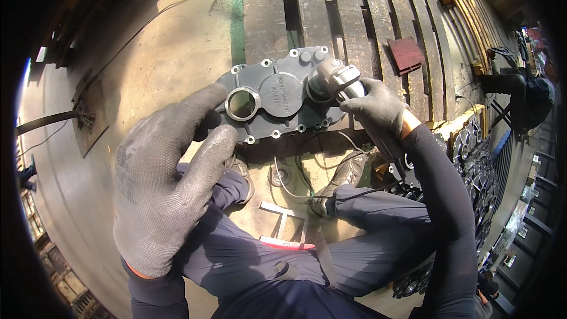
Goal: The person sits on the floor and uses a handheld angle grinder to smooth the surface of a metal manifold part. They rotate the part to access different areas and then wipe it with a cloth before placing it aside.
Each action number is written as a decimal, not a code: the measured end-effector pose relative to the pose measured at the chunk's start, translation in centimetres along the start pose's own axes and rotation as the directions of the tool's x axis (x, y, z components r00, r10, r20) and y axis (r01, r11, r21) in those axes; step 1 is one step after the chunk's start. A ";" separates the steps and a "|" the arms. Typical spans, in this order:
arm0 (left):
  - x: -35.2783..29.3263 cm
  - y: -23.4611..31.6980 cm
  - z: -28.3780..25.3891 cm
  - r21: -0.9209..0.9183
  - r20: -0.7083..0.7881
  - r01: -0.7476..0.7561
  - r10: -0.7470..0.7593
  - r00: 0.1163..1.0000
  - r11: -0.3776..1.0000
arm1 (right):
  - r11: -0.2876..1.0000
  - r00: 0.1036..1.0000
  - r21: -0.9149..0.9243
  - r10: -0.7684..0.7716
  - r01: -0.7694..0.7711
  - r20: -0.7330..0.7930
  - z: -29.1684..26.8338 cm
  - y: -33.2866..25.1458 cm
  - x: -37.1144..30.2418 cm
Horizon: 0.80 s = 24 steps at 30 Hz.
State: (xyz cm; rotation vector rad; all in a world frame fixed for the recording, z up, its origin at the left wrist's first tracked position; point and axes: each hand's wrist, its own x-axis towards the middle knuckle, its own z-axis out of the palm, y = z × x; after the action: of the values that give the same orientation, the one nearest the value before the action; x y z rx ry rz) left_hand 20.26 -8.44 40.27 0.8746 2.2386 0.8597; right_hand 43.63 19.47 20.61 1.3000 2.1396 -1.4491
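A dark grey cast metal cover with bolt holes round its rim and a large round opening lies across the near end of a wooden pallet. My right hand, in a dark glove, is closed round an angle grinder. The grinder's head sits over the right end of the cover, and its body runs back under my wrist. My gloved left hand is at the cover's left end, with thumb and forefinger spread apart. Those fingertips overlap the cover's edge in view; whether they touch it I cannot tell.
A reddish-brown block rests on the pallet slats. Many similar castings are piled at my right. Cables cross the floor by my shoes. Another person sits at the far right. A black hose lies left.
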 end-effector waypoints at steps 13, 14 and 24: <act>-0.6 -0.7 -0.2 -0.022 -0.023 -0.082 0.082 0.996 0.996 | 0.914 0.995 0.397 0.100 -0.084 -0.021 2.8 2.3 -6.2; -0.6 -0.5 -0.1 -0.046 -0.016 -0.072 0.071 0.997 0.996 | 0.895 1.000 0.445 0.018 -0.008 -0.019 3.3 2.7 -6.9; -0.9 -0.6 0.3 -0.069 -0.009 -0.129 0.129 0.992 0.989 | 0.606 0.997 0.792 0.074 -0.075 0.037 10.8 3.7 -10.3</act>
State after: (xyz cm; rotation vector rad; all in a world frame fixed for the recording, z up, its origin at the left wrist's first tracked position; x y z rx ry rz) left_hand 20.80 -9.36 39.92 0.9947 2.1606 0.9932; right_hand 49.56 5.37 19.64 1.5886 1.3754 -2.5075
